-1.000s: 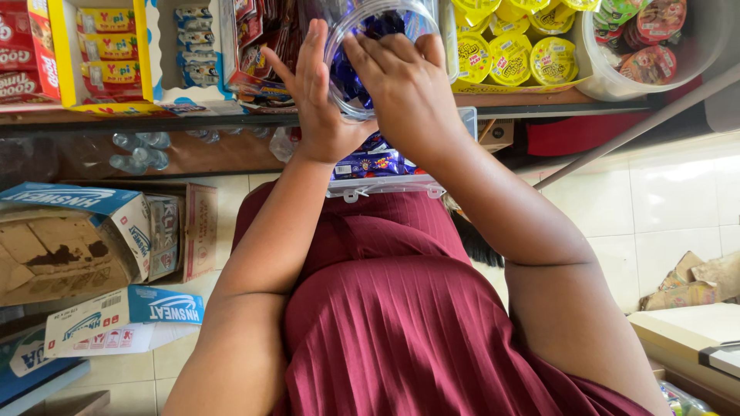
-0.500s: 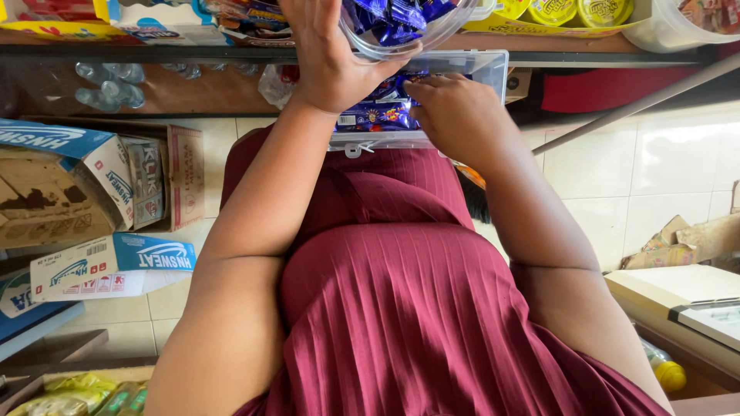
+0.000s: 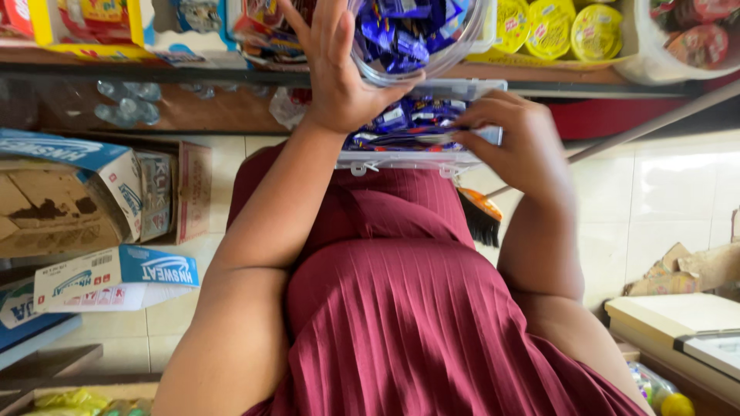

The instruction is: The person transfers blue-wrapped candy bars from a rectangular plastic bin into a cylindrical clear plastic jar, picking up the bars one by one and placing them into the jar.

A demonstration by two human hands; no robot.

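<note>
Left hand: the left hand [image 3: 335, 73] is raised at 12 o'clock of the view, palm pressed to the side of the jar [image 3: 420, 42], fingers spread up along its wall and thumb hooked under its rim. It grips the jar.
Jar: clear plastic and tipped, its mouth facing down toward 6 o'clock, packed with blue sweets [image 3: 401, 31]. It hangs just above the box.
Right hand: the right hand [image 3: 512, 142] sits at 1 o'clock from the view's centre, fingers curled in, tips pinched on a blue wrapper at the box's right end. Whether it also grips the box wall I cannot tell.
Box: the box [image 3: 416, 158] is a clear plastic tray with small clasps on its near edge, held level against the chest, holding more blue sweets. It lies directly under the jar, at 6 o'clock from it.
Dress: the pleated maroon dress [image 3: 416, 323] fills the lower middle.
Shelf: the shelf [image 3: 177, 77] runs across the top, with yellow round packs [image 3: 570, 31] at 1 o'clock and coloured cartons at 11 o'clock.
Cartons: blue and white cartons [image 3: 100, 273] are stacked at 9 o'clock, an open brown one above them.
Broom: a broom head [image 3: 482, 219] pokes out at 3 o'clock of the box, beside the right forearm.
</note>
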